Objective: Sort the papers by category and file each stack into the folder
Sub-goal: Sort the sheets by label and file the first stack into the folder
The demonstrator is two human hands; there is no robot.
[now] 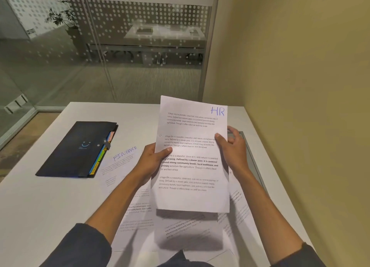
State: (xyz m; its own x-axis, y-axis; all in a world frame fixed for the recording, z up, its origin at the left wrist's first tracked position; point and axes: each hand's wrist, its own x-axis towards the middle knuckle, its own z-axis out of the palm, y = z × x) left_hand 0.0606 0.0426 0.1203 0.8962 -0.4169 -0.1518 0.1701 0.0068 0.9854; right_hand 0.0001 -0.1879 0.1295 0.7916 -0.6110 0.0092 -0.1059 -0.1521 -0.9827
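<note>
A glass wall (100, 56) rises behind a white table (40, 206). On the table's left lies a shut dark folder (76, 150), then a FINANCE sheet (122, 162). The left hand (152, 162) and right hand (232, 146) pinch the HR sheet (192, 166) above scattered papers (180, 230). A yellow wall (300, 86) stands right.

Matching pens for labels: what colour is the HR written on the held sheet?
Blue ink, on the sheet; head view.
</note>
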